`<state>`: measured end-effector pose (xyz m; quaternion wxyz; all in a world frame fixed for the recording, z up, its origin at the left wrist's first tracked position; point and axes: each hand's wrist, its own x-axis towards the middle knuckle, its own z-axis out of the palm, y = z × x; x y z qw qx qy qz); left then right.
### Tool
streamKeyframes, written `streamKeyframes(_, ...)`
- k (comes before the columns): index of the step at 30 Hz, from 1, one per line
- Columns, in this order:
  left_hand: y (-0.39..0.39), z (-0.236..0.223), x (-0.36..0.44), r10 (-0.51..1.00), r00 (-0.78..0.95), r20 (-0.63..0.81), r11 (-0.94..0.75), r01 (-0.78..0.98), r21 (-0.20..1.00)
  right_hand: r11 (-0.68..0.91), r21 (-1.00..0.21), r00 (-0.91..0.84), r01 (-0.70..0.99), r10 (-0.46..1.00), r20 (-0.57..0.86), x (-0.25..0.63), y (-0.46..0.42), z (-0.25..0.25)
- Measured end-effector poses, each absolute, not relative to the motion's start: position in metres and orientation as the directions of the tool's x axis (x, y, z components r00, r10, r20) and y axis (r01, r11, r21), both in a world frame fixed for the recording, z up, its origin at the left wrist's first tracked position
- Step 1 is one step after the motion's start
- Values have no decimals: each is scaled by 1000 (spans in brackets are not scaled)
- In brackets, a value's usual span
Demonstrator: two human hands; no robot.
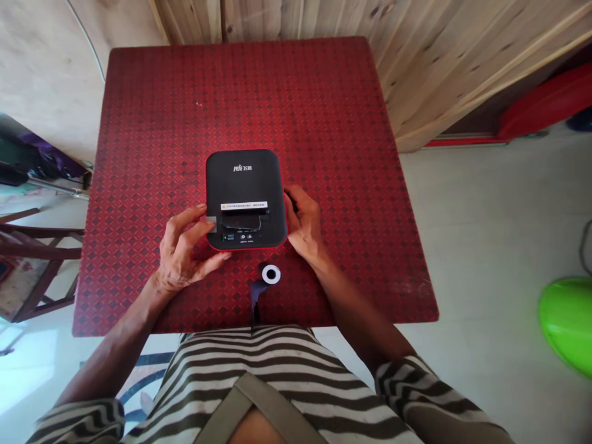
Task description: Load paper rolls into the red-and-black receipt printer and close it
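Observation:
A black receipt printer (245,185) with a red rim lies on the red patterned table, its labelled face up. My left hand (182,253) grips its near left corner, fingertips on the left edge and thumb along the front edge. One of those fingers touches a small grey tab (211,221) at that edge. My right hand (303,222) is closed against the printer's right side, its fingertips partly hidden. Just in front of the printer stands a small roll of white paper (277,275), a dark loose tail trailing towards the table edge.
The red table (346,123) meets a wooden plank wall (416,55) at the back. A dark wooden chair (41,271) stands at the left. On the right floor sits a bright green rounded object (568,317). My striped shirt is close to the table's front edge.

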<state>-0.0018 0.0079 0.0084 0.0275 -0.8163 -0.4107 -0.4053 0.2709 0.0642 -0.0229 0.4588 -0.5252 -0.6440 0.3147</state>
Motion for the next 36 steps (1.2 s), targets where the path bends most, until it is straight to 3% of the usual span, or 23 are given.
streamKeyframes(5, 10, 2, -2, 627, 329, 706, -631, 746, 213, 257, -889, -56, 379, 965, 255, 267, 64, -25)
streamKeyframes(20, 10, 9, 2, 617, 314, 722, -677, 680, 283, 277, -883, -57, 378, 959, 277, 267, 65, -27)
streamKeyframes(36, 10, 8, 3, 742, 219, 634, -613, 605, 508, 287, -887, -46, 363, 956, 290, 266, 64, -30)
